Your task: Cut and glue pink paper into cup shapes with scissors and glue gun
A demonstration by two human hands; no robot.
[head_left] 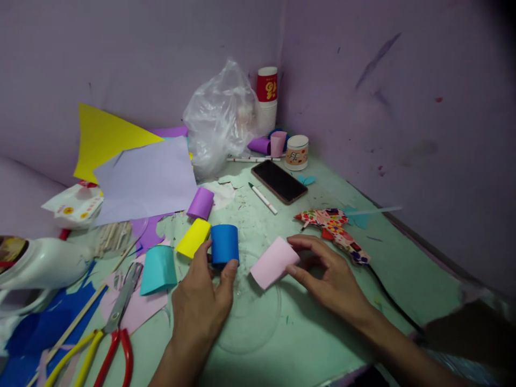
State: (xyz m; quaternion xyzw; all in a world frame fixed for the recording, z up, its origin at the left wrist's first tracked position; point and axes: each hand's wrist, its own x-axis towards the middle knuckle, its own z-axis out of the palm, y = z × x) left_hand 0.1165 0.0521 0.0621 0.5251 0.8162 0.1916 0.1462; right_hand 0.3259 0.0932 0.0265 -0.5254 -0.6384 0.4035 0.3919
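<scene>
Between the thumb and fingers of my left hand [205, 298] is a blue paper tube [224, 244], held near the table. My right hand [328, 277] pinches a pink paper tube [274, 262], which is tilted, by its right end. Just left of the blue one lies a yellow paper tube [193, 238]. Behind that is a purple paper tube [200, 203]. A turquoise paper tube [158, 270] rests to the left of my left hand. Beyond my right hand lies a flower-patterned glue gun [334, 228] with a glue stick poking out its back.
Scissors [116, 317] with red and yellow handles lie at the left over paper scraps, near a white bottle [44, 263]. Toward the back are coloured sheets [149, 180], a plastic bag [221, 118], stacked paper cups [266, 102], a phone [279, 181] and a marker [263, 198]. A black cord [393, 298] runs right.
</scene>
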